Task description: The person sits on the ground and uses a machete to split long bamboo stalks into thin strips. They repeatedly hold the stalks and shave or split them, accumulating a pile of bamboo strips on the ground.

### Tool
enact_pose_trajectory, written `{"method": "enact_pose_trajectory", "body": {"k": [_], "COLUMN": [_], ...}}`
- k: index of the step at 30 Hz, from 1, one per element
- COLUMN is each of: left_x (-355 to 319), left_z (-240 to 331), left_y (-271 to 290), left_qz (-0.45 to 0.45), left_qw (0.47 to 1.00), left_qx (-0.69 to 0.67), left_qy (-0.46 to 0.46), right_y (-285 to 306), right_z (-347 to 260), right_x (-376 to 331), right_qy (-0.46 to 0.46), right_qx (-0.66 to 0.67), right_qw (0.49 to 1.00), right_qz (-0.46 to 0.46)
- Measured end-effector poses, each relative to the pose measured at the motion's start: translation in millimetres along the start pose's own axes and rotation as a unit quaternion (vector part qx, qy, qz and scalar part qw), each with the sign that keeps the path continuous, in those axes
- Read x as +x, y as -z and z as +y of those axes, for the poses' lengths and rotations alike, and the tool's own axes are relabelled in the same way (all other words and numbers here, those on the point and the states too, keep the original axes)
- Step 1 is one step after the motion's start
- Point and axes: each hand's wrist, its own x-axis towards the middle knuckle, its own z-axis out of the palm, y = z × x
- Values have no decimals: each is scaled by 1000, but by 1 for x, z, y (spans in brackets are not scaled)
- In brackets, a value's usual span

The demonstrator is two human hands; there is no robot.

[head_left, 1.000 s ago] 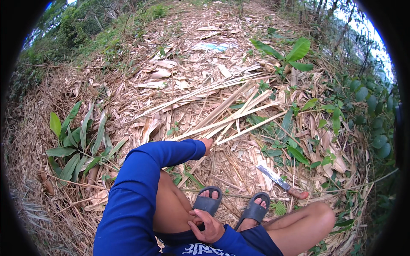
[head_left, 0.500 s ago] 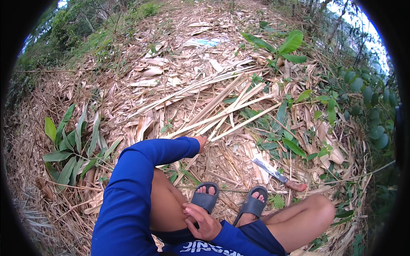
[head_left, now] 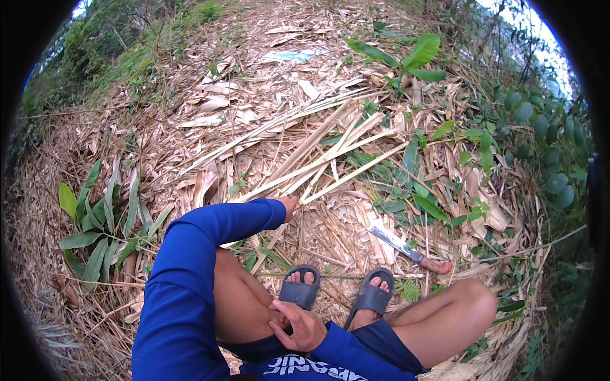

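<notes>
The left hand, at the end of a long blue sleeve, reaches out over the ground to the near ends of a sheaf of split bamboo strips; its fingers touch them, but whether they are closed round a strip cannot be told, since the hand is small and half hidden by the cuff. The strips are long, flat, pale and straw-coloured, lying side by side and fanning away from the hand toward the far right of the ground. The right hand rests loosely curled and empty against the inner left knee, fingers bent. Just beyond it two feet in grey rubber slide sandals are planted on the litter. To the right of the feet lies a machete, its broad dull steel blade pointing toward the strips and its reddish wooden handle near the right knee, untouched. The ground all round is a thick mat of dry, curled, tan bamboo sheaths and leaves. A clump of narrow green leaves stands at the left, and broad-leaved green plants grow at the far right.
</notes>
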Motion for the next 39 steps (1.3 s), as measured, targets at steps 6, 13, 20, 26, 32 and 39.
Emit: {"method": "enact_pose_trajectory", "body": {"k": [6, 13, 20, 26, 32, 39], "left_x": [3, 0, -4, 0, 2, 3], "left_z": [-2, 0, 0, 0, -4, -3], "left_y": [-3, 0, 2, -3, -4, -2], "left_qz": [4, 3, -1, 16, 7, -11], "left_qw": [1000, 1000, 1000, 1000, 1000, 1000], "left_qx": [7, -1, -9, 0, -1, 18], "left_qy": [-2, -9, -6, -17, -12, -14], "right_y": [1, -1, -2, -1, -3, -2], "right_z": [-3, -4, -1, -3, -4, -3], "right_x": [4, 6, 7, -3, 4, 8], "right_qy": [-28, 8, 41, -16, 41, 83], "right_qx": [38, 11, 9, 22, 25, 14], "right_qw": [999, 1000, 999, 1000, 999, 996], "right_qz": [-4, 12, 14, 4, 12, 13]}}
